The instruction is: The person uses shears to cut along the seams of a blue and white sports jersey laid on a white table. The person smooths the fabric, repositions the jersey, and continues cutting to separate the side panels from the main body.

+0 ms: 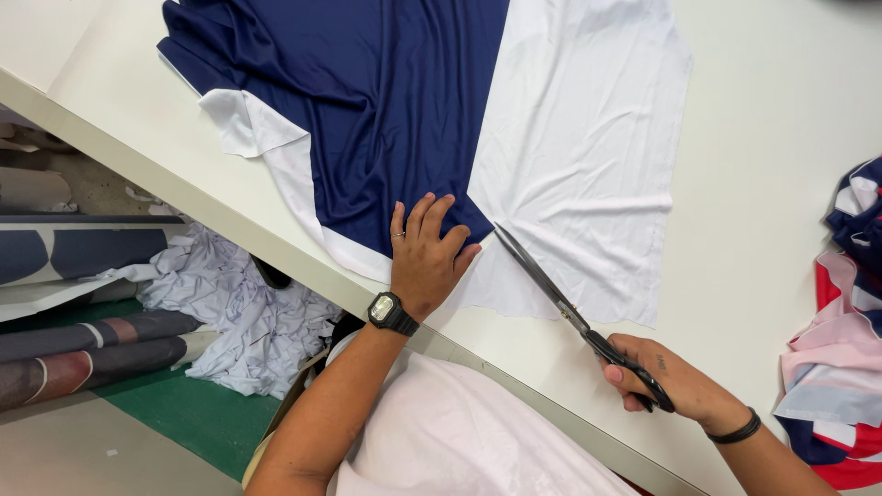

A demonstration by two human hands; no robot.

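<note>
The navy cloth (386, 119) is spread flat on the table (781, 110), overlapping a white cloth (588, 147) that lies partly beneath it and to its right. The left hand (424, 262) is laid palm down on the lower corner of the navy cloth, its fingers (418, 216) spread and released, gripping nothing; the layers seem to be pinned this way so that they cannot slide or bunch against the blades. A ring is worn on one finger and a black watch (390, 312) on the wrist.

The scissors (565, 308) are held in the right hand (666, 381), the fingers clenched through the black handles. The blades are pointed up and leftward, their tips brought just beside the left thumb, at the edge where navy meets white. The blades appear closed or nearly so; a gap cannot be made out. The line of the blades is kept along the navy edge, close to the holding fingers, where the cloth is held tautest.

Near the right wrist, at the table's far edge, a pile of red, pink and navy pieces (841, 367) is kept well apart from the blades. Below the left forearm, off the table, crumpled pale scraps (239, 312) and fabric rolls (83, 340) lie on the floor.
</note>
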